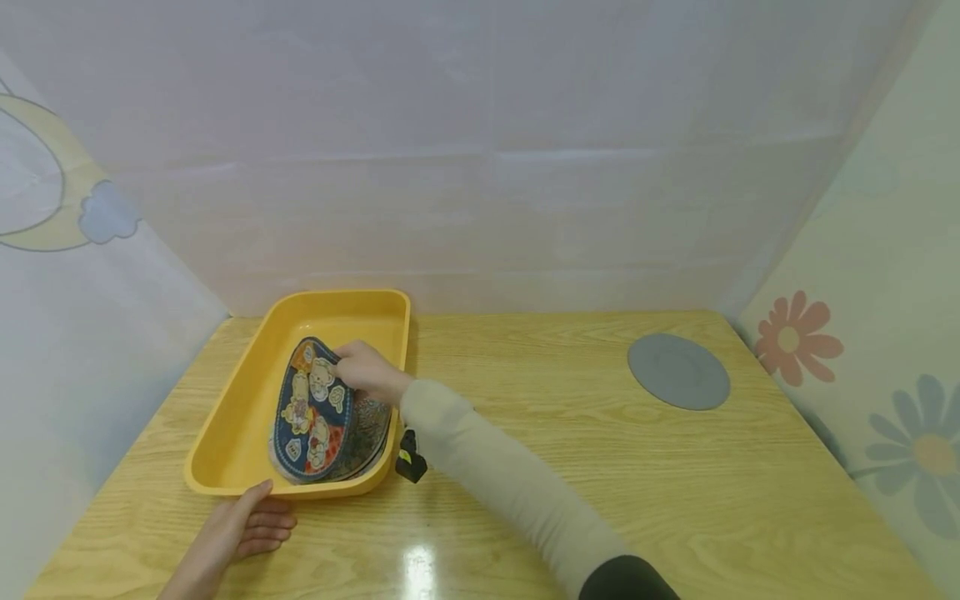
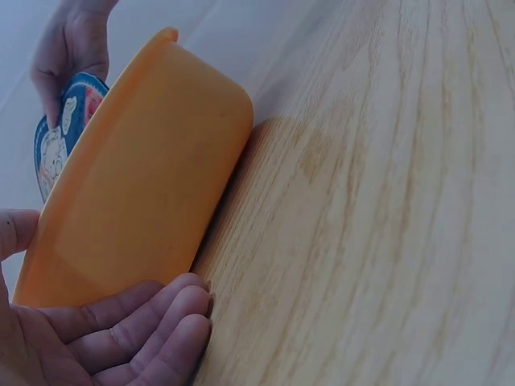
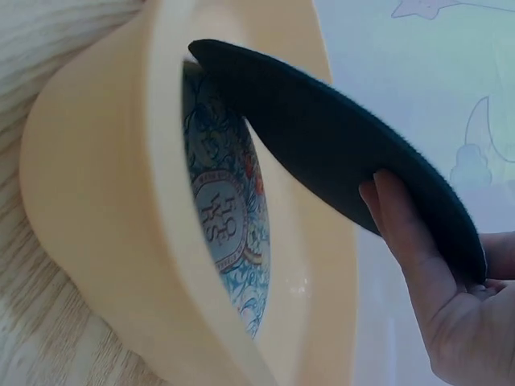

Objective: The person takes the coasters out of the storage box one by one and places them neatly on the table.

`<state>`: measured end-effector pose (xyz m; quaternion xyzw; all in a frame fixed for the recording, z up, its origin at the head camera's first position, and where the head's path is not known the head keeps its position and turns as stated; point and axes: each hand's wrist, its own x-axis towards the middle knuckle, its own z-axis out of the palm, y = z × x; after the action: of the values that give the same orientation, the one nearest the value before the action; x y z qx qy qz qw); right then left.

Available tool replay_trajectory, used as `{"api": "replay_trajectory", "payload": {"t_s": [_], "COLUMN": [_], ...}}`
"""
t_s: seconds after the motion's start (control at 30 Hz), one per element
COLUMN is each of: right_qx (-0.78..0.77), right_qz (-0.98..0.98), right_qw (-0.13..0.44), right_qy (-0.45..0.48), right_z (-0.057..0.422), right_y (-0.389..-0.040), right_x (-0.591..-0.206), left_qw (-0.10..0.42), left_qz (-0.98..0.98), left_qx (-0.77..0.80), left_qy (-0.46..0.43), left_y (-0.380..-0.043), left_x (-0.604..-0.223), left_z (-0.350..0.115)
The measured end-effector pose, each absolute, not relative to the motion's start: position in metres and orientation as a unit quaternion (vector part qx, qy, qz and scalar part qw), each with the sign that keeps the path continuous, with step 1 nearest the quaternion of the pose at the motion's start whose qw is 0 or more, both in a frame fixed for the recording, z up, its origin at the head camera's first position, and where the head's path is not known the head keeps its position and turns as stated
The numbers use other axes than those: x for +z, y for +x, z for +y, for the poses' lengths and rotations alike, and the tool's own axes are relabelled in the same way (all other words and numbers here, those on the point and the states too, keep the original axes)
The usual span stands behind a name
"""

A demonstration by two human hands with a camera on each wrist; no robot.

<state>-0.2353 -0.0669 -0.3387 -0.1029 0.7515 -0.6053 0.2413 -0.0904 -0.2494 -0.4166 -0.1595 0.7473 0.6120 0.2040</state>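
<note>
My right hand (image 1: 369, 372) pinches a round mat (image 1: 313, 408) by its upper edge, thumb on the printed face and fingers behind. The mat has cartoon figures on dark blue and stands tilted inside a yellow tray (image 1: 247, 392). Its plain dark back (image 3: 322, 137) shows in the right wrist view. Beneath it in the tray lie more round mats; one patterned mat (image 3: 229, 209) bears lettering within a ring. At the tray's near side is my left hand (image 1: 243, 529), thumb on the rim and loosely extended fingers (image 2: 153, 322) along the outer wall.
A grey round disc (image 1: 678, 372) lies flat at the right of the wooden table (image 1: 525, 375). Printed sheets form walls at the back and both sides. Close to the tray's right side shows a small black object (image 1: 410, 458) with a yellow-green mark.
</note>
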Motion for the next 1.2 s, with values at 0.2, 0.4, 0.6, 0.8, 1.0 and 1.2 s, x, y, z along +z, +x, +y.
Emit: {"api": "replay_trajectory", "payload": {"t_s": [0.2, 0.4, 0.6, 0.8, 1.0, 1.2], "right_qx": [-0.632, -0.635, -0.633, -0.636, -0.640, -0.638], "right_qz": [0.729, 0.723, 0.727, 0.722, 0.716, 0.716], "right_qw": [0.246, 0.254, 0.250, 0.257, 0.262, 0.260], "right_qy": [-0.089, -0.093, -0.096, -0.093, -0.099, -0.110], "right_z": [-0.068, -0.070, -0.071, -0.070, -0.066, -0.062], "right_y": [-0.234, -0.232, -0.229, -0.227, -0.226, -0.227], "right_x": [-0.334, -0.329, -0.321, -0.314, -0.309, -0.306], "left_qw": [0.207, 0.210, 0.208, 0.205, 0.209, 0.210], "left_qz": [0.747, 0.743, 0.745, 0.746, 0.745, 0.742], "left_qx": [0.610, 0.612, 0.612, 0.611, 0.613, 0.615], "left_qy": [-0.163, -0.171, -0.164, -0.170, -0.159, -0.163], "left_y": [-0.091, -0.092, -0.091, -0.091, -0.090, -0.090], "left_x": [-0.416, -0.415, -0.416, -0.416, -0.416, -0.417], "left_z": [-0.249, -0.248, -0.249, -0.249, -0.250, -0.250]}}
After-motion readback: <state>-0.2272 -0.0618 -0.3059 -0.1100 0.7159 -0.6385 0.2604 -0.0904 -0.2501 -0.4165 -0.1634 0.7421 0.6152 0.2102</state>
